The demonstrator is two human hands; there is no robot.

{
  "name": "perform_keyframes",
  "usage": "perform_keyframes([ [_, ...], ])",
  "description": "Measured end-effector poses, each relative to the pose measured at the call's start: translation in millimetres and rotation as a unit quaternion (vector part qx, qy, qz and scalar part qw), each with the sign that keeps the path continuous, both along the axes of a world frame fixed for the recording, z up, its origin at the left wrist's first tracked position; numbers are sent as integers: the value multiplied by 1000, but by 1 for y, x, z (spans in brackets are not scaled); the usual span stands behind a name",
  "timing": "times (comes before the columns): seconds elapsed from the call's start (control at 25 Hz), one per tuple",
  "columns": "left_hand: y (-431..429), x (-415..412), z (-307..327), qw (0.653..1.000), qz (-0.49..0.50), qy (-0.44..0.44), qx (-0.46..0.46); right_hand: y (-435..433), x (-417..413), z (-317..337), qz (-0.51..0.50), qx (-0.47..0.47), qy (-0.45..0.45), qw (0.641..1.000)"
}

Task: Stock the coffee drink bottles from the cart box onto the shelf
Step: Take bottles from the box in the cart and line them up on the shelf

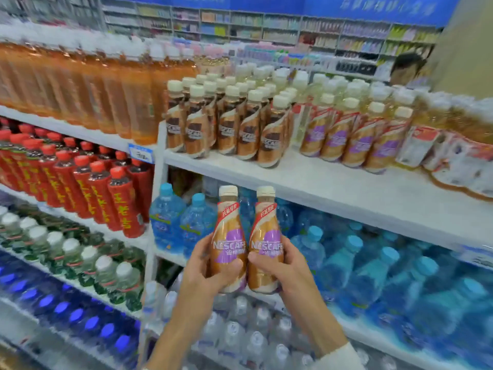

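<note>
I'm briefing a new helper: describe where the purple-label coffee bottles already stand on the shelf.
Find the white shelf above the blue water bottles. On it, the purple-label coffee bottles stand right of the brown-label coffee bottles. Only they carry a purple patch, matching the two held bottles.

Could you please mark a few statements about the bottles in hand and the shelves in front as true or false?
1. The left hand grips the left bottle, and the right hand grips the right bottle. True.
2. Both held bottles have blue caps. False: their caps are cream.
3. On the upper shelf, purple-label bottles stand to the right of brown-label bottles. True.
4. Red bottles fill the shelf directly behind the hands. False: blue-capped water bottles stand there.
</note>
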State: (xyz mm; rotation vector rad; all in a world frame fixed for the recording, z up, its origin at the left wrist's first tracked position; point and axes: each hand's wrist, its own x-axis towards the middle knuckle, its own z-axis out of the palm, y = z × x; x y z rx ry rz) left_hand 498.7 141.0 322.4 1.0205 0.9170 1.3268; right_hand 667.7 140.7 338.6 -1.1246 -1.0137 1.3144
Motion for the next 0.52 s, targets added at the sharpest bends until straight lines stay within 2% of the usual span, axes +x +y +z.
perform_keyframes([
  [0.28,32,135,45,992,-84,47,79,-7,133,39,-110,57,-4,992],
  [0.4,52,171,71,988,-99,37,113,2,166,62,-124,95,-17,988],
  [0.52,81,200,94,980,-112,62,153,16,191,84,-144,142,-44,978],
])
